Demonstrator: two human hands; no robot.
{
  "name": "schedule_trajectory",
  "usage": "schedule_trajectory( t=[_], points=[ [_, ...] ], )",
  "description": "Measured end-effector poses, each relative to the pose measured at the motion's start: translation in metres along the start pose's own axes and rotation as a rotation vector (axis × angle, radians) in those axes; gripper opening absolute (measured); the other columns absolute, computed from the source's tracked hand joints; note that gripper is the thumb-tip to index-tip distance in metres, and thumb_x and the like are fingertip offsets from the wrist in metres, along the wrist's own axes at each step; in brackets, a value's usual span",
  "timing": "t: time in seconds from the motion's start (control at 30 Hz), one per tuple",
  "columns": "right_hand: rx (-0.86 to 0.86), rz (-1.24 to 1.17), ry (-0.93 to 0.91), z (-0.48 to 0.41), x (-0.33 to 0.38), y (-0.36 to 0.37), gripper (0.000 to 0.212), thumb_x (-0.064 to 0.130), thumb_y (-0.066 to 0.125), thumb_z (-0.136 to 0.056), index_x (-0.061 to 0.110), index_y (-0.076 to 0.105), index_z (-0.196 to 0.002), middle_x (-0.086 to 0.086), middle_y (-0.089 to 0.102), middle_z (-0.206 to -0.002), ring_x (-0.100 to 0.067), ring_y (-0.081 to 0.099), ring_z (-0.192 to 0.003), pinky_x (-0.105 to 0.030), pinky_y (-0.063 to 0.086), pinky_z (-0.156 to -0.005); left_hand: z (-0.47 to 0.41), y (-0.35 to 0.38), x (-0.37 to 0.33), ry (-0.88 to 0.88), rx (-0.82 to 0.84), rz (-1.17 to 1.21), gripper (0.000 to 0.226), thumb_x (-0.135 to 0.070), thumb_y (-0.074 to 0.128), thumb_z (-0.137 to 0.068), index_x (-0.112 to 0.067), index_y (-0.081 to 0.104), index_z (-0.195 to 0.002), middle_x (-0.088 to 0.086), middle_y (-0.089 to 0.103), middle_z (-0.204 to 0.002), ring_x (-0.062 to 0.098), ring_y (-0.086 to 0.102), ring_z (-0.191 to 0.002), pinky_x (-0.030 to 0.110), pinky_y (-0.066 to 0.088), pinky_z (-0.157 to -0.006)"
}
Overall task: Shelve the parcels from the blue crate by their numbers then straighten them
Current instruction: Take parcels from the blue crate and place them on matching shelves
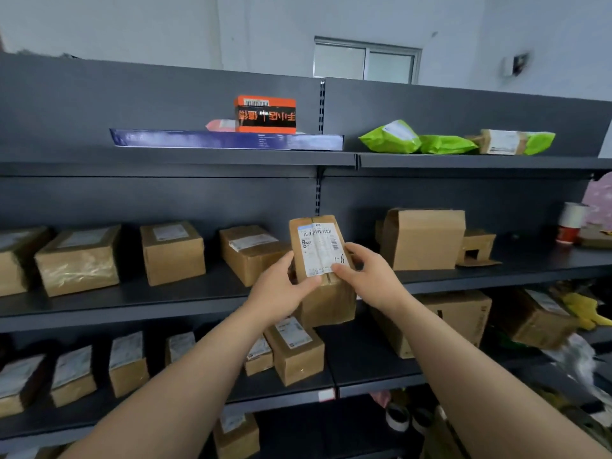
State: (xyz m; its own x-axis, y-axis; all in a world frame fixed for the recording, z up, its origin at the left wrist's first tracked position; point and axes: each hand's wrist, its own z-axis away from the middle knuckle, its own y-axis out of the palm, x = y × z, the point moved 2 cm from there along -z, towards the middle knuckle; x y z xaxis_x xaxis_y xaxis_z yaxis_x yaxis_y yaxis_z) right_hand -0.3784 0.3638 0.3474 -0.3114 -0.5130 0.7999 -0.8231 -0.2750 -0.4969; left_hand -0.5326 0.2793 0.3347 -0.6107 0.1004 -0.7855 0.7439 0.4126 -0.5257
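i have the brown parcel (323, 273) pinched between both hands, left hand (281, 286) on its left edge, right hand (371, 276) on its right. it hangs tilted in front of the middle shelf (132, 303), white label marked "1-6" facing me, between the row of cardboard boxes (172, 251) and an open carton (424, 238).

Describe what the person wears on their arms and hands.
Nothing worn shows. The left hand and right hand are bare: no gloves, rings or watch. Both forearms are uncovered to the frame's lower edge, with no sleeve in view.

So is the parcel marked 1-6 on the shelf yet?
Not yet: the left hand and right hand hold the parcel aloft, its bottom below the front edge of the middle shelf.
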Motion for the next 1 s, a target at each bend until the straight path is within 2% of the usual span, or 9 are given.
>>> schedule_trajectory(
  t=[0.13,0.23,0.3,0.47,0.63,0.73,0.87,1.0],
  points=[
    [0.012,0.01,-0.023,-0.057,-0.013,0.002,0.049,0.03,0.059,-0.092,0.025,0.042,-0.138,0.013,0.055,-0.121,-0.008,0.056,-0.109,-0.032,0.054,-0.086,-0.059,0.001,0.017,0.02,-0.017,-0.033,0.056,-0.041,0.065,-0.086,-0.034,0.043,-0.137,-0.017,0.055,-0.13,0.005,0.052,-0.117,0.031,0.046,-0.097],
    [0.005,0.04,-0.042,-0.093,-0.023,0.005,0.048,0.029,0.058,-0.092,0.023,0.043,-0.138,0.015,0.054,-0.121,-0.007,0.055,-0.108,-0.031,0.053,-0.088,-0.1,0.001,0.03,0.051,-0.029,-0.134,0.052,-0.045,0.063,-0.086,-0.033,0.048,-0.134,-0.017,0.059,-0.124,0.007,0.056,-0.111,0.028,0.049,-0.087],
    [-0.008,0.03,-0.046,-0.115,-0.03,0.008,0.048,0.027,0.059,-0.092,0.02,0.045,-0.137,0.008,0.058,-0.125,-0.01,0.057,-0.11,-0.032,0.052,-0.09,-0.125,0.002,0.04,0.061,-0.021,-0.193,0.05,-0.049,0.061,-0.086,-0.035,0.05,-0.133,-0.017,0.061,-0.122,0.007,0.058,-0.106,0.027,0.049,-0.08],
    [-0.014,-0.076,0.038,-0.162,-0.053,0.016,0.043,0.027,0.061,-0.091,0.018,0.051,-0.132,0.003,0.063,-0.12,-0.01,0.061,-0.104,-0.028,0.052,-0.087,-0.178,0.004,0.061,0.065,-0.011,-0.244,0.045,-0.053,0.059,-0.085,-0.037,0.056,-0.127,-0.015,0.065,-0.118,0.007,0.06,-0.103,0.035,0.053,-0.086],
    [0.037,-0.146,0.053,-0.194,-0.072,0.028,0.026,0.021,0.061,-0.091,0.025,0.06,-0.116,0.015,0.063,-0.099,0.001,0.061,-0.091,-0.015,0.05,-0.076,-0.207,0.007,0.084,0.061,-0.023,-0.311,0.044,-0.056,0.059,-0.083,-0.033,0.062,-0.121,-0.013,0.068,-0.111,0.006,0.062,-0.099,0.034,0.054,-0.084],
    [0.083,-0.137,0.067,-0.211,-0.082,0.035,0.018,0.021,0.061,-0.09,0.03,0.061,-0.106,0.016,0.064,-0.095,-0.003,0.062,-0.093,-0.019,0.05,-0.08,-0.215,0.009,0.094,0.018,-0.047,-0.362,0.042,-0.055,0.058,-0.084,-0.032,0.064,-0.119,-0.012,0.068,-0.11,0.008,0.062,-0.097,0.029,0.052,-0.078],
    [0.174,-0.118,0.088,-0.231,-0.091,0.039,0.025,0.024,0.061,-0.091,0.019,0.063,-0.116,0.008,0.067,-0.099,-0.006,0.064,-0.092,-0.019,0.05,-0.077,-0.222,0.013,0.102,-0.065,-0.087,-0.408,0.047,-0.061,0.056,-0.082,-0.029,0.065,-0.115,-0.008,0.069,-0.105,0.012,0.063,-0.094,0.032,0.054,-0.078],
    [0.248,-0.113,0.096,-0.245,-0.099,0.041,0.034,0.03,0.059,-0.092,0.017,0.06,-0.123,0.002,0.067,-0.111,-0.006,0.063,-0.096,-0.017,0.049,-0.077,-0.227,0.016,0.103,-0.141,-0.145,-0.449,0.05,-0.066,0.055,-0.081,-0.024,0.066,-0.107,-0.005,0.068,-0.092,0.015,0.063,-0.086,0.027,0.047,-0.064]
  ],
)
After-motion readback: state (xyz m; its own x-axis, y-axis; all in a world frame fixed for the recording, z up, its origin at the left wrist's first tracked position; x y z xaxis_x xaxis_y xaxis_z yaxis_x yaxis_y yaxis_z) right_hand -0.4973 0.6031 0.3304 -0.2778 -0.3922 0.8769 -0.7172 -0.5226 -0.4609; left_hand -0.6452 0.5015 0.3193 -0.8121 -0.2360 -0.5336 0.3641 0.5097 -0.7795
